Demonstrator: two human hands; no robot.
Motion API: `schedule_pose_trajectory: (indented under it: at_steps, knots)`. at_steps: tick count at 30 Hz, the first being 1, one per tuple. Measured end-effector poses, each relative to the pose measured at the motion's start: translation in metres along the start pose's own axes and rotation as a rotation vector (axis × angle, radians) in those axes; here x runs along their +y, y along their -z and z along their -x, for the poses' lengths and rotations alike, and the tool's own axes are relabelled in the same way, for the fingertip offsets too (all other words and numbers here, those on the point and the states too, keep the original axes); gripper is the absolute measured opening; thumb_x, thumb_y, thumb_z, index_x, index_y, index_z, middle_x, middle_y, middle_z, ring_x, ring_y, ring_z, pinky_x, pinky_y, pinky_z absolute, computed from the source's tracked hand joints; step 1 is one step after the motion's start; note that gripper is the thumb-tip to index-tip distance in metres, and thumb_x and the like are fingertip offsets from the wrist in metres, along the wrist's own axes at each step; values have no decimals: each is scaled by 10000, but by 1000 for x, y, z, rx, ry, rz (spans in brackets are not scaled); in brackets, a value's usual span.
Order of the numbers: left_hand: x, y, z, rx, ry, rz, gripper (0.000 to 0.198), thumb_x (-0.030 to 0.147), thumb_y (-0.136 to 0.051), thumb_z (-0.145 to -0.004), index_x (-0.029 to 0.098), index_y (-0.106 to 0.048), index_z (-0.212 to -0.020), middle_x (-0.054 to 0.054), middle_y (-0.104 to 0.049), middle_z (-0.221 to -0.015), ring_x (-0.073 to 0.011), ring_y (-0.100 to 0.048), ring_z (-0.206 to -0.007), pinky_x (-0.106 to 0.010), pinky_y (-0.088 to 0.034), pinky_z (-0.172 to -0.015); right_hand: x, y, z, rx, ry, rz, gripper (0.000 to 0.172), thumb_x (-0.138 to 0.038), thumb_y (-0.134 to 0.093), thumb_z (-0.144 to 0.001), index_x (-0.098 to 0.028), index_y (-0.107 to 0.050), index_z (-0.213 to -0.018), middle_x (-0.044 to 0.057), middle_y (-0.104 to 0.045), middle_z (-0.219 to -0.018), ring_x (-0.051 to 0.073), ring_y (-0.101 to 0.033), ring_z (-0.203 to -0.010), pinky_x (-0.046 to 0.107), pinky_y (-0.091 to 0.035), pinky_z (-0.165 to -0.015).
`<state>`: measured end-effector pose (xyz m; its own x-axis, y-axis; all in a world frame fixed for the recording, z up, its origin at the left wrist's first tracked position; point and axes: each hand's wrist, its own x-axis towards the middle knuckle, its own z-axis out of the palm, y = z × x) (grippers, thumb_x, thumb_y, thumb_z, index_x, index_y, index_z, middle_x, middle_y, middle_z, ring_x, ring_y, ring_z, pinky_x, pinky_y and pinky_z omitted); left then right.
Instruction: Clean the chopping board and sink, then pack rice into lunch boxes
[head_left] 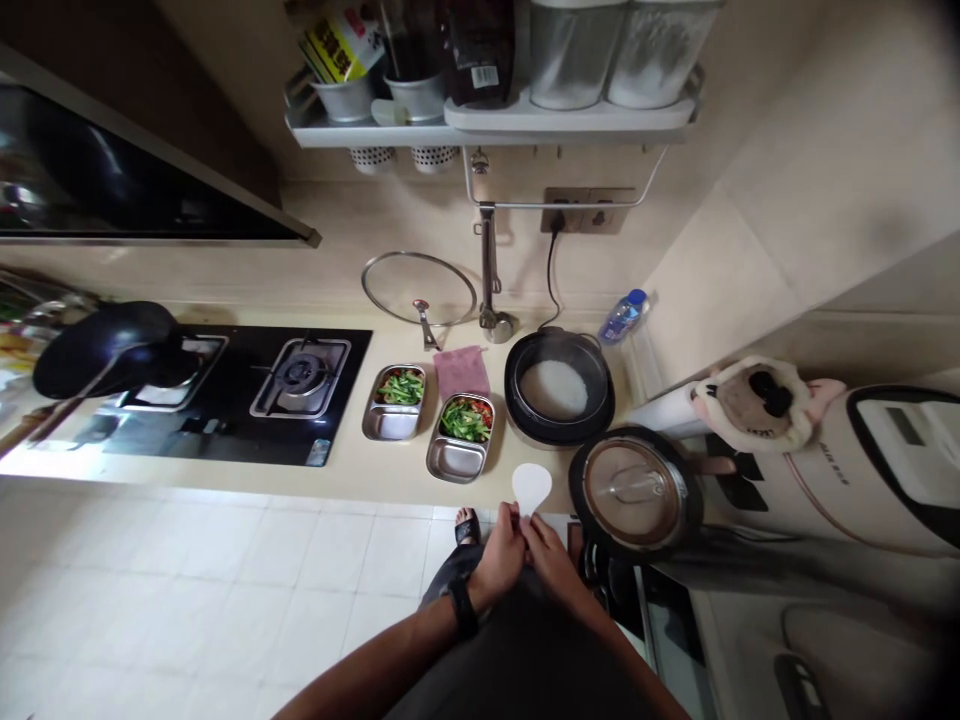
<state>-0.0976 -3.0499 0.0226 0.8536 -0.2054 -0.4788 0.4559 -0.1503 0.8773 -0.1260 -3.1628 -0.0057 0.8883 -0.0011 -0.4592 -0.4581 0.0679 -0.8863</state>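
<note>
In front of my body I hold a white rice paddle, its broad blade pointing up past the counter's front edge. My left hand and my right hand come together with fingers closed at its handle, which they mostly hide. Beyond the paddle stands an open round black cooker with white rice inside. To the left are two steel lunch boxes, each with green vegetables and red bits in its far compartment. Their near compartments show bare metal.
A lidded pan stands right of my hands. Behind the boxes are a pink cloth and a glass lid against the wall. A water bottle stands in the corner. On the left, a wok rests on the gas stove.
</note>
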Motion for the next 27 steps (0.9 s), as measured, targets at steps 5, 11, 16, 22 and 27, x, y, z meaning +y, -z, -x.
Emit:
schedule_pose_trajectory:
  at_steps: [5,11,16,22,27]
  knots:
    - [32,12,13,-151,-117,87,311,397,-652,-906,209,-603,-1149,-100,-688,-1128,-211,-658,-1023,-358,-527,-916,-54,25,8,54,186,358,545,-585,-331,-1041,-192,-707,-1000,114,-756,-882,232,-711,-832,329,-562,-808]
    - [34,56,12,169,70,-23,367,553,-679,-837,206,-649,-951,-69,-710,-949,-220,-669,-888,-348,-524,-828,-179,125,-26,191,215,1194,459,-349,-307,-1088,-118,-558,-1394,136,-751,-919,235,-709,-772,290,-478,-645]
    - [15,82,1,161,171,-44,475,657,-676,-785,201,-640,-912,-74,-714,-904,-235,-658,-833,-351,-516,-762,-277,131,-108,-59,197,1829,404,-192,-361,-1061,-189,-636,-1357,153,-741,-1064,237,-729,-928,283,-508,-749]
    - [22,92,-14,81,194,18,466,652,-664,-810,201,-634,-923,-52,-702,-844,-215,-646,-763,-325,-496,-693,-283,63,-166,-379,331,1985,380,-44,-407,-972,-35,-741,-1152,244,-746,-1076,293,-737,-1026,344,-578,-827]
    - [17,103,-20,94,203,42,457,652,-663,-806,209,-637,-916,-43,-706,-832,-208,-647,-739,-314,-490,-671,-268,55,-182,-466,290,1980,349,-34,-460,-937,-46,-775,-1088,241,-764,-1043,305,-762,-991,381,-608,-839]
